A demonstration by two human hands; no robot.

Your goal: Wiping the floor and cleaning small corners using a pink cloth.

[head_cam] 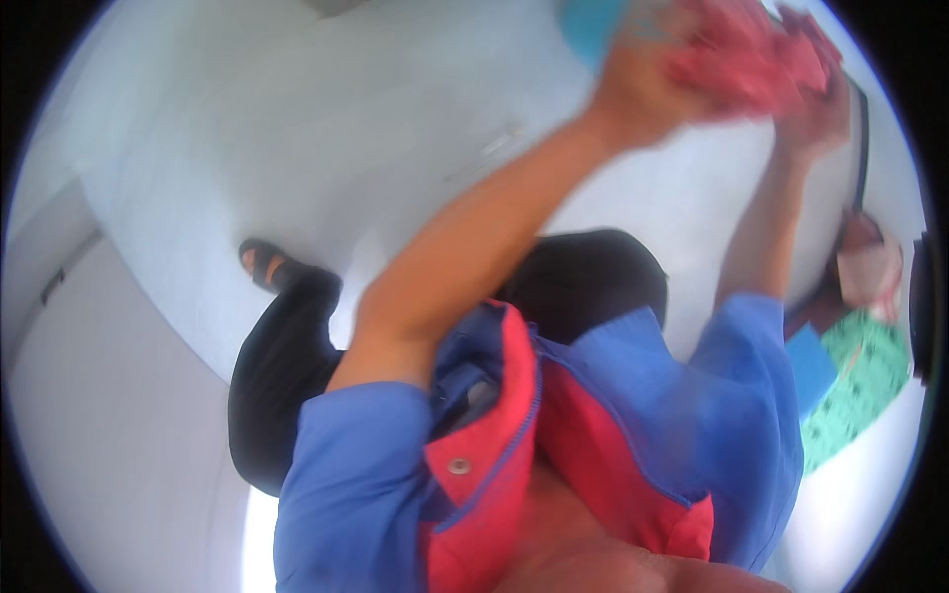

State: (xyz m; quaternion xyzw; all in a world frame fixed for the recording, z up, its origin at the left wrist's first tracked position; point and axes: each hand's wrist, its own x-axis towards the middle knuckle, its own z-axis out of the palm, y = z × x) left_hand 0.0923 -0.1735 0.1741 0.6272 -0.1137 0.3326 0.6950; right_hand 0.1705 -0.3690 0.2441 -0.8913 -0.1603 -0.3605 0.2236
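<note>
My left hand (649,93) and my right hand (819,122) are raised together at the upper right of the head view. Between them they grip a bunched red cloth (741,67), which is blurred and runs up to the picture's top rim. Its folds hide several of my fingertips. A turquoise object (589,26), cut off by the top rim, shows just beside my left hand; what it is I cannot tell.
Pale floor (296,133) spreads beyond my bent legs and sandalled foot (263,265). On the right lie a green patterned cloth (864,385), a flat blue item (812,370) and a pinkish item (867,274). A dark cord-like line (861,148) curves above them.
</note>
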